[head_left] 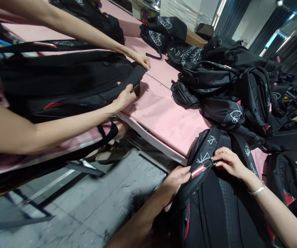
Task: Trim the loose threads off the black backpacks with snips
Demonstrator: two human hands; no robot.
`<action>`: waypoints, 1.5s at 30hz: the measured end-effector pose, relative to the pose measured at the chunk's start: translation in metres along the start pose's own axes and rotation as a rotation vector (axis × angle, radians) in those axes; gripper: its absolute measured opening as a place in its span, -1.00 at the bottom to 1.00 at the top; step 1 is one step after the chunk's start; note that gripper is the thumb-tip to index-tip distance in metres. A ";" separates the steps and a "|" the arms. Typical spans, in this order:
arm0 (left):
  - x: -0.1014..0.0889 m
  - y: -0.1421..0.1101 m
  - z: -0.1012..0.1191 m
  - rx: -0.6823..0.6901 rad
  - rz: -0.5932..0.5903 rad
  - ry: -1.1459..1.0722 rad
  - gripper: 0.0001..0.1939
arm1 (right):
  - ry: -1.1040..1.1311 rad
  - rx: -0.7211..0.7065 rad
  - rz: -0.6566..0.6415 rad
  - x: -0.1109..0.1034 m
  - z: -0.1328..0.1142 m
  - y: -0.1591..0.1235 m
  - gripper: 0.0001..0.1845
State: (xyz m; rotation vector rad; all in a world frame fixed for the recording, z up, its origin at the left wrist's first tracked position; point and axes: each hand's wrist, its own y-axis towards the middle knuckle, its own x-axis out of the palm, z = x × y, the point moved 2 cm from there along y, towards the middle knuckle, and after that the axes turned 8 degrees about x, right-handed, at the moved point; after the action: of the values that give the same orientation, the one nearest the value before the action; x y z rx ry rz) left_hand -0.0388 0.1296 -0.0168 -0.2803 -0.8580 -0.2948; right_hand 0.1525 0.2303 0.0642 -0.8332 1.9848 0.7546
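A black backpack [210, 210] stands before me, its back panel and shoulder straps facing up. My left hand [172, 182] is closed on the edge of a shoulder strap [202, 151], beside a red and white label [198, 171]. White line drawings mark this strap. Just past the label, my right hand [228, 162] pinches a small dark tool [210, 163] with shiny parts, close against the strap. Its exact kind is too small to make out. A bracelet [257, 188] circles my right wrist.
At left, a co-worker's hands [127, 96] hold the end of another black backpack [68, 75]. A heap of black backpacks [215, 75] lies on the pink-covered table [169, 117]. Another backpack [288, 189] is at my right. Dark scraps litter the grey floor [107, 196].
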 end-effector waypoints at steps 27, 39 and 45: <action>0.022 -0.007 0.012 0.045 0.001 0.020 -0.57 | -0.034 -0.107 -0.079 0.004 -0.031 0.003 -0.81; 0.045 -0.007 0.015 0.128 0.020 -0.028 -0.65 | -0.042 0.168 0.294 0.007 -0.051 -0.037 -0.79; 0.063 -0.007 0.012 0.133 0.028 -0.072 -0.64 | -0.167 0.361 0.437 0.015 -0.079 -0.079 -0.74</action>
State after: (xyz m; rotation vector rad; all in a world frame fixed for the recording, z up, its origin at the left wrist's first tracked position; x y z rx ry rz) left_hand -0.0105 0.1185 0.0403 -0.1796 -0.9393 -0.2018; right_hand 0.1708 0.1190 0.0730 -0.1195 2.0864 0.6505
